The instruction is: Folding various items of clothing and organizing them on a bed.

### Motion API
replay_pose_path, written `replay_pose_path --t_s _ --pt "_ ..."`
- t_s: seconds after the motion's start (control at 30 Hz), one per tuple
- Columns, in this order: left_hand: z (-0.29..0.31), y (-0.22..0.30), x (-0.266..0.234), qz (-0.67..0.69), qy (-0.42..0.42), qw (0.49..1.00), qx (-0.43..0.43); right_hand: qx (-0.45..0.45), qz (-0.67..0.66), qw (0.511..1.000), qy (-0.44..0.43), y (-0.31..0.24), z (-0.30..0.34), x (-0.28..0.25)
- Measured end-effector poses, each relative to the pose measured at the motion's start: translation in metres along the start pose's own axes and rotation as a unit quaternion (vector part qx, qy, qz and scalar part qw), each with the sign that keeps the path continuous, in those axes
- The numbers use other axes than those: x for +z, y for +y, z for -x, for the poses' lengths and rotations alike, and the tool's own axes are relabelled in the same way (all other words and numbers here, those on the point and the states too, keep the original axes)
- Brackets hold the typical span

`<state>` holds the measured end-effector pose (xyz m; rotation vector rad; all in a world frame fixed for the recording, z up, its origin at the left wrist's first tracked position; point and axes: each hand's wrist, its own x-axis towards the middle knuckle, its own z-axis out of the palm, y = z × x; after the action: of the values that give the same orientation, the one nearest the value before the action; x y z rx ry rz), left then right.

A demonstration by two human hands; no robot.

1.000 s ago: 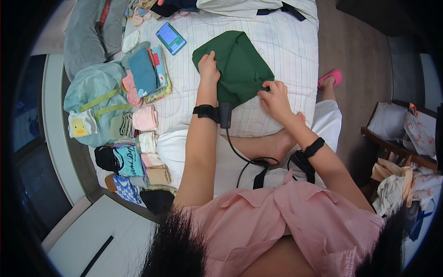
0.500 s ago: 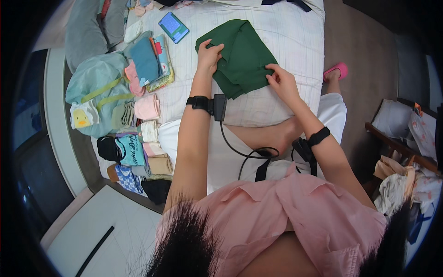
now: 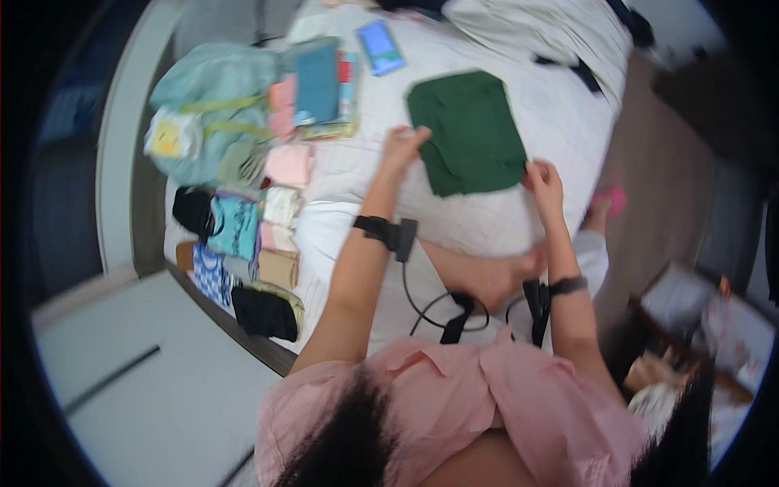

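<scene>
A dark green folded garment (image 3: 469, 134) lies on the white bedding in front of me, squared off into a compact shape with a few creases. At its left edge, the bent fingers of my left hand (image 3: 402, 148) pinch the fabric, slightly blurred. My right hand (image 3: 545, 183) is closed on the lower right corner, thumb and fingertips together. Exactly what kind of garment it is cannot be made out.
Folded clothes in rows, including a turquoise shirt (image 3: 234, 227) and a black garment (image 3: 264, 312), lie at the left. Beyond them are a pale teal bag (image 3: 215, 77), a stack with a blue cloth (image 3: 316, 81), and a phone (image 3: 380, 47). A cable (image 3: 418, 304) loops over my lap.
The view has turned and shifted. The green garment now looks squarer and flatter. My left hand has slid from on top of it to its left edge; my right stays at the right corner.
</scene>
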<state>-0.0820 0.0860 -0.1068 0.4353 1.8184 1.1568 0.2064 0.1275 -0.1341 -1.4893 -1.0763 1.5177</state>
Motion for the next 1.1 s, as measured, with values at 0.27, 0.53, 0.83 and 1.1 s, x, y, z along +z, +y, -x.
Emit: replay_pose_path --t_s 0.27,0.53,0.83,1.1 --pt "-0.019 -0.05 0.018 0.088 -0.025 0.995 0.048 0.045 0.06 0.989 -0.126 -0.006 -0.037 0.019" --pt "0.008 -0.021 0.004 0.195 -0.05 0.98 -0.006 0.161 0.04 0.941 -0.296 -0.035 -0.025 0.038" --pt "0.118 0.008 -0.075 0.226 0.033 0.968 0.106 0.059 0.055 0.926 -0.37 -0.117 0.07 0.078" --pt "0.281 -0.009 -0.232 0.198 0.168 0.937 0.234 -0.013 0.045 0.835 -0.549 -0.148 0.219 0.18"
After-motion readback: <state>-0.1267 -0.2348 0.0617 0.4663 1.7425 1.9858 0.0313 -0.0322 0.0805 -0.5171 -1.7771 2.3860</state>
